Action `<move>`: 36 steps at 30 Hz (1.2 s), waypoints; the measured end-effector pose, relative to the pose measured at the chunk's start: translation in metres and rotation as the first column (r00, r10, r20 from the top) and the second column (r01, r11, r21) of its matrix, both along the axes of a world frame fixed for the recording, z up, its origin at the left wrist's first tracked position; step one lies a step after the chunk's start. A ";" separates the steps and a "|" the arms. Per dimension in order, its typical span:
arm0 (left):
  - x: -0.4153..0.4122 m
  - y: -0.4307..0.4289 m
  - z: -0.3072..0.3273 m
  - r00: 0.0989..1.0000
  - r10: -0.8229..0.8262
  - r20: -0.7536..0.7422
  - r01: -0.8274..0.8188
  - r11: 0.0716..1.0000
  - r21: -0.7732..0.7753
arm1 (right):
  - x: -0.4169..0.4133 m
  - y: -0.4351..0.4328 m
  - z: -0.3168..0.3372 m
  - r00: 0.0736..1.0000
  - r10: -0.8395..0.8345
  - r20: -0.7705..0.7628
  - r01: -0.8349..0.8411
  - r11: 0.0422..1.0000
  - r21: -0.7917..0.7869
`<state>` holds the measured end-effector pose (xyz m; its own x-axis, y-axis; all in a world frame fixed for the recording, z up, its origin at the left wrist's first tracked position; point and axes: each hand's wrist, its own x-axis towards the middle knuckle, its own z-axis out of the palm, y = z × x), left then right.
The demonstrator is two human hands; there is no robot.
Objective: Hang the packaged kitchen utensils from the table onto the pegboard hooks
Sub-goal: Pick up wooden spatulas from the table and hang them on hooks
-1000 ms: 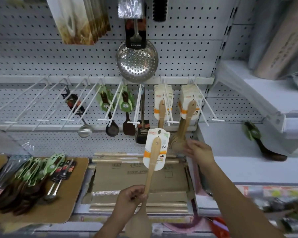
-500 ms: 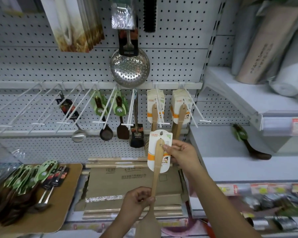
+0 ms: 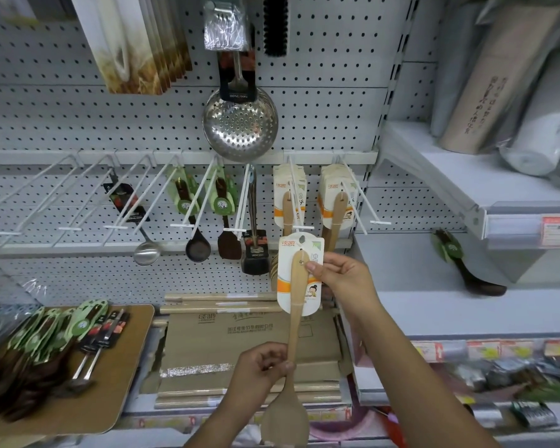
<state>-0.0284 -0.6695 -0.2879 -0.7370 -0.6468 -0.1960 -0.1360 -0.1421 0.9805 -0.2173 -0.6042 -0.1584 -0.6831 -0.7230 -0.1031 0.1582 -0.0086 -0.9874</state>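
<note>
I hold a wooden spatula (image 3: 294,321) on a white and orange card upright, its blade down. My left hand (image 3: 262,371) grips the handle low down. My right hand (image 3: 343,279) pinches the card's right edge near its top. The card's hanging hole sits just below the tip of a white pegboard hook (image 3: 299,202) that carries matching carded wooden spatulas (image 3: 287,202). A second batch (image 3: 337,202) hangs on the hook to the right. On the brown table (image 3: 110,389) at lower left lie several green-carded dark utensils (image 3: 46,334).
Several bare white hooks (image 3: 46,202) jut from the pegboard at left. A steel skimmer (image 3: 240,124) hangs above. Flat cardboard boxes (image 3: 249,344) lie under my hands. A white shelf at right holds a dark ladle (image 3: 466,266); rolls (image 3: 505,79) stand above it.
My right hand left the hanging spatulas and took hold of the card of the spatula I hold. The card has come up closer to the hook tip.
</note>
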 end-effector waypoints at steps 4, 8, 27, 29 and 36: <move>-0.001 -0.004 -0.004 1.000 0.001 -0.003 -0.001 1.000 0.000 | -0.001 -0.004 0.002 1.000 0.012 -0.004 -0.012 1.000 -0.002; -0.004 -0.006 -0.006 1.000 0.014 -0.020 -0.014 1.000 0.010 | -0.002 -0.011 0.002 1.000 -0.001 -0.017 0.001 1.000 0.013; -0.091 -0.088 0.002 1.000 0.014 -0.007 -0.014 0.989 -0.144 | -0.063 -0.113 -0.004 0.947 -0.301 -0.113 0.312 0.946 0.091; -0.102 -0.099 0.002 1.000 0.003 0.003 -0.003 0.985 -0.171 | -0.071 -0.123 -0.003 0.939 -0.311 -0.146 0.327 0.940 0.100; -0.129 -0.126 0.003 0.995 -0.071 0.074 0.088 0.962 -0.258 | -0.089 -0.145 -0.003 0.920 -0.322 -0.223 0.362 0.916 0.174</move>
<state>-0.1571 -0.7952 -0.2853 -0.7796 -0.6215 -0.0769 -0.2000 0.1306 0.9710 -0.3065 -0.7495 -0.1610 -0.9058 -0.4175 -0.0727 -0.0035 0.1789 -0.9839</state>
